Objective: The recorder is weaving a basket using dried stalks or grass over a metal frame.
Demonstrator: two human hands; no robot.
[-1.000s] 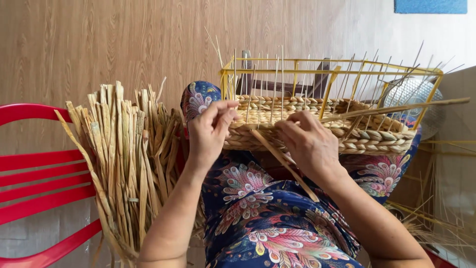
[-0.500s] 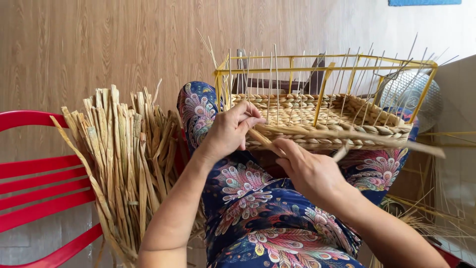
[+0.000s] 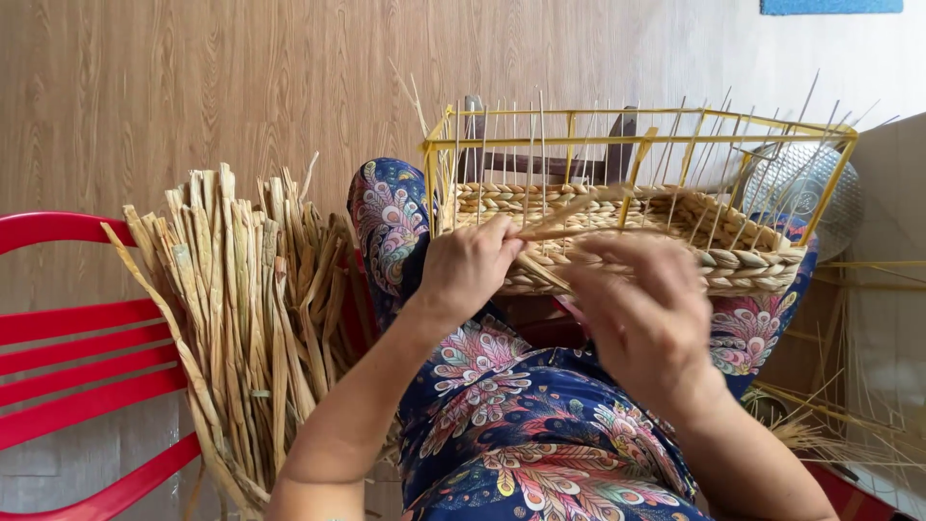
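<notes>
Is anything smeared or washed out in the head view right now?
Head view: the right hand is motion-blurred; the left hand, the straw bundle and the basket stay sharp; the upper right wall looks pale and washed out; light is soft, with no hard shadows.

Left hand pinches a straw strand at the woven basket.

Wood-grain floor, red slatted chair left, daylight.
</notes>
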